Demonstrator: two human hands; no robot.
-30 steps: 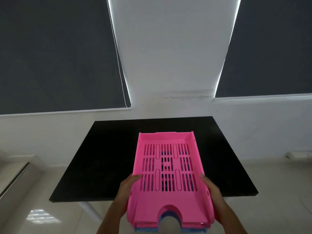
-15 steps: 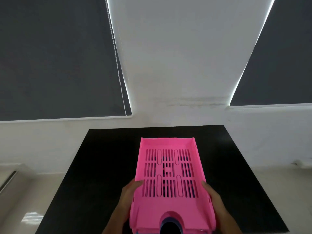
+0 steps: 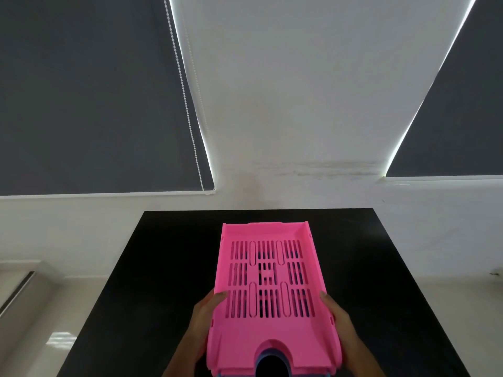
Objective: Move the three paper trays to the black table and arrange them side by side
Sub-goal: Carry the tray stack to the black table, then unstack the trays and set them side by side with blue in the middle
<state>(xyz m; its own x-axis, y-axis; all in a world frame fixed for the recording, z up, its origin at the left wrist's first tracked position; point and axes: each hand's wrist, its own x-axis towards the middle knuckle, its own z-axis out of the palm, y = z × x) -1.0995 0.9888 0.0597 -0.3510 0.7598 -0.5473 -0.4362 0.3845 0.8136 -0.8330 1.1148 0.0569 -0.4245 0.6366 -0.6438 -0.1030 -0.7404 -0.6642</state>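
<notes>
A slotted pink plastic paper tray (image 3: pixel 272 289), stacked on a blue tray (image 3: pixel 272 374) glimpsed beneath, is gripped at its sides by the left hand (image 3: pixel 206 319) and right hand (image 3: pixel 340 322) over the bare black surface (image 3: pixel 163 268). Beyond, a white wall (image 3: pixel 299 104) is flanked by dark roller blinds (image 3: pixel 81 91).

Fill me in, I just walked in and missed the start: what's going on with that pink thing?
A person holds a stack of paper trays, the pink tray on top, over the black table. The left hand and right hand grip its two long sides. A blue tray peeks out beneath. Nothing is laid out side by side yet.
</notes>
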